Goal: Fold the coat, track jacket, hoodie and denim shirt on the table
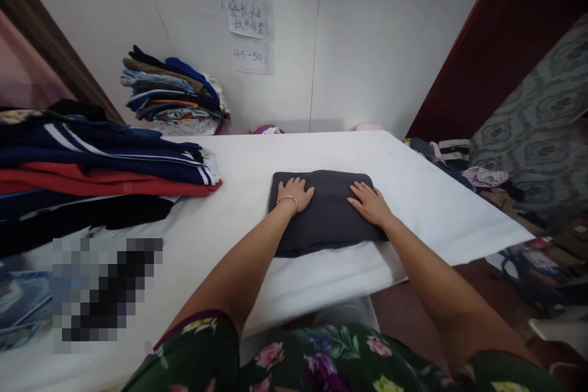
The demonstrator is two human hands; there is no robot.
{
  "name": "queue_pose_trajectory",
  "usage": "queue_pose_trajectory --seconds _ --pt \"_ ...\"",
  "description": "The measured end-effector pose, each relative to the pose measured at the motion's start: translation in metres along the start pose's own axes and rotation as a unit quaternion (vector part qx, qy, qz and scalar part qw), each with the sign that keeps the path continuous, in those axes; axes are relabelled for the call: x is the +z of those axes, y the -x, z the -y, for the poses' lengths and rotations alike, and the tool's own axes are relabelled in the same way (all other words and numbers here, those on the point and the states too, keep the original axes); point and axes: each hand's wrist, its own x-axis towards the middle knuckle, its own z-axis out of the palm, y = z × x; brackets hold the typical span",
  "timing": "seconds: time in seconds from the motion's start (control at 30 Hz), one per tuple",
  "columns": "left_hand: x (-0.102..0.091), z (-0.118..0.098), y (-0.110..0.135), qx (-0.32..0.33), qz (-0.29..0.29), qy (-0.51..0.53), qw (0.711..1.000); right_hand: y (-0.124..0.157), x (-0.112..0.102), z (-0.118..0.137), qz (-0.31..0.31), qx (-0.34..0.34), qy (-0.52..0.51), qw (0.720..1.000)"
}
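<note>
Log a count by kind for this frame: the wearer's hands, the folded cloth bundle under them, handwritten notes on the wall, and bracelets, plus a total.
Bare left hand and bare right hand: 2
Folded dark-grey rectangular cloth bundle: 1
Upper white paper note and lower white paper note: 2
Thin silver-coloured bracelet: 1
Total: 6

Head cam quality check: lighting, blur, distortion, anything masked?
Head view: diffuse light on the broad white table; folded dark-grey fabric garment shows little texture; patterned grey wall covering at right looks soft; wide-angle stretch toward edges; pixelated patch lower left hides detail.
</note>
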Motion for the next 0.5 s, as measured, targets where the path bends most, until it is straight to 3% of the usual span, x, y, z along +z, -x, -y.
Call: queue_pose_trajectory --seconds 0.17,0.3,0.37,0.5 --pt "-0.002 0.008 0.002 -0.011 -0.009 0.024 1.0 0.027 0.0 -0.049 -0.004 0.103 -0.148 0.984" --pt "-0.004 0.025 0.011 -0.083 -0.035 0.076 0.993 0.062 0.003 -0.06 -0.045 0.135 -0.279 0.949" --pt "-0.004 0.037 0.018 -0.121 -0.056 0.131 0.982 0.081 0.006 -0.056 -0.077 0.178 -0.361 0.912" --pt "-0.005 0.056 0.037 -0.184 -0.074 0.271 0.942 0.117 0.012 -0.034 -0.109 0.225 -0.544 0.801"
